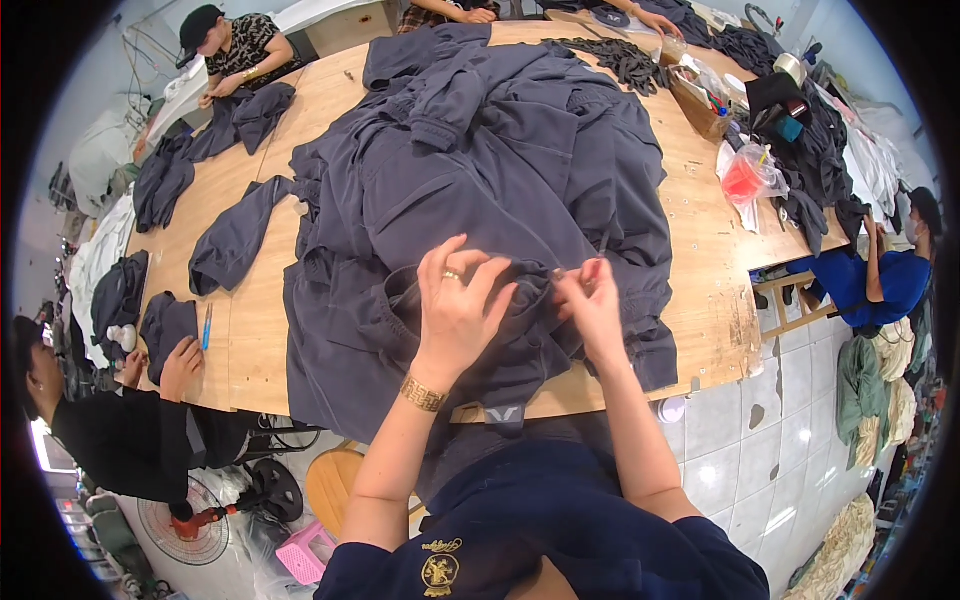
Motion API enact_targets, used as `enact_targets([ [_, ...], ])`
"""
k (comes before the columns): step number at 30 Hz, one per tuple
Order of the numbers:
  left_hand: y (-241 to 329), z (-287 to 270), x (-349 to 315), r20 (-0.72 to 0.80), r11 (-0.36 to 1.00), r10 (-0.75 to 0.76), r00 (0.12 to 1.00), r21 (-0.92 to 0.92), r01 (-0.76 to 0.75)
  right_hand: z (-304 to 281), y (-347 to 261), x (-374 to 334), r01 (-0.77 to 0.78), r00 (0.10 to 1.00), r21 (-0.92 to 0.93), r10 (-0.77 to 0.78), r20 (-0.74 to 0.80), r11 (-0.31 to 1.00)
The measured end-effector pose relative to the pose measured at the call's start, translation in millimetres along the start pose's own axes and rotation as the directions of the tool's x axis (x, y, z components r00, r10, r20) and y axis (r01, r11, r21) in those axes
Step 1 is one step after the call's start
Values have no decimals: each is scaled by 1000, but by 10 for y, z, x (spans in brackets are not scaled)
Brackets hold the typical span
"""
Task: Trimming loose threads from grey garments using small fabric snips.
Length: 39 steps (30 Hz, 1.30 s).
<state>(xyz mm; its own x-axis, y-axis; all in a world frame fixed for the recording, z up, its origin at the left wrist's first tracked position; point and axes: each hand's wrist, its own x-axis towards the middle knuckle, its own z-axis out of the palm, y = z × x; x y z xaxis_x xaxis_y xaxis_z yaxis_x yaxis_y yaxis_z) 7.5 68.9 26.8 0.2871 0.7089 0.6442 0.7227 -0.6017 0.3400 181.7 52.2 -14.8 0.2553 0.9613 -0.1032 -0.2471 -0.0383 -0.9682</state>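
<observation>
A large heap of dark grey garments [470, 190] covers the middle of the table, with elastic-gathered edges showing in several places. Over its near side is my left hand [458, 305], raised with its fingers curved and apart, holding nothing that I can see. Beside it, my right hand [592, 312] is closed in a pinch at the edge of a gathered opening in the dark grey garment [535, 285]. Whatever lies between those fingertips is too small and blurred to name. A pale mark [503, 414] shows on the cloth hanging over the near table edge.
The wooden table [715, 290] holds a box of tools [700, 105], a red drink in a plastic cup [742, 180] and a blue pen-like tool [207, 327]. Co-workers handle dark cloth at the left, far left and right. A fan [185, 520] and wooden stool [335, 485] stand below.
</observation>
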Motion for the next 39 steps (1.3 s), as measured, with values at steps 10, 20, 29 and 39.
enact_targets([
  [10,-92,35,5,141,997,-61,988,-47,69,-75,-2,-16,152,987,24,-153,44,988],
  [20,3,73,29,114,999,41,993,-13,-40,74,112,-74,153,986,-245,-132,101,957],
  [29,-78,123,-226,-143,980,174,974,119,-157,20,157,-59,79,995,-152,-68,76,985],
  [39,-235,-271,-316,-305,971,-222,926,18,239,83,32,45,255,966,-115,-248,67,960],
])
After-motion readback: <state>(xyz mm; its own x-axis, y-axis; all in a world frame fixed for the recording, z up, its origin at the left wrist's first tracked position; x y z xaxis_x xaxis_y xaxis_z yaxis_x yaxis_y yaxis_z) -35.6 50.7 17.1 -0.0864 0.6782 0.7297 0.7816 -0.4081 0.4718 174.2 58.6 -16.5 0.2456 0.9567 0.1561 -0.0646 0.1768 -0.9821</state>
